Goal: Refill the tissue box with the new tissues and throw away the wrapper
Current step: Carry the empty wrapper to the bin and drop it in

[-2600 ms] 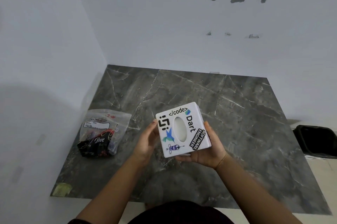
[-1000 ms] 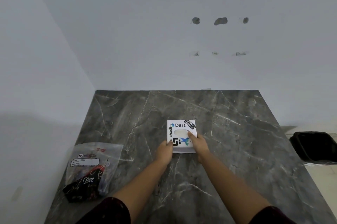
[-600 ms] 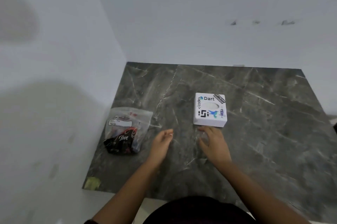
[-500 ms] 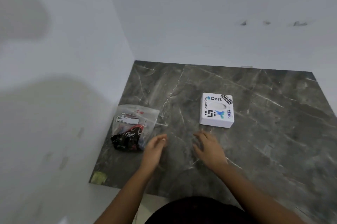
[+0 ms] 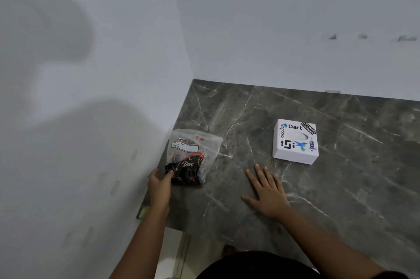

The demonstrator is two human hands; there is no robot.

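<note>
A white tissue box point(image 5: 295, 141) covered in stickers, with an oval slot on top, rests on the dark marble table point(image 5: 341, 187). A clear plastic pack point(image 5: 192, 157) with a dark "Dove" print lies at the table's left edge by the wall. My left hand point(image 5: 160, 184) closes on the pack's near left corner, thumb on top. My right hand point(image 5: 266, 192) lies flat on the table with fingers spread, a short way in front of the box and not touching it.
White walls meet in a corner at the table's back left. The left wall runs right beside the pack. A small greenish patch point(image 5: 143, 212) marks the table's near left corner. Pale floor shows below the front edge.
Both hands set the box down on the table and let go. My left hand then swung left and took hold of the pack; my right hand dropped flat. The view turned left.
</note>
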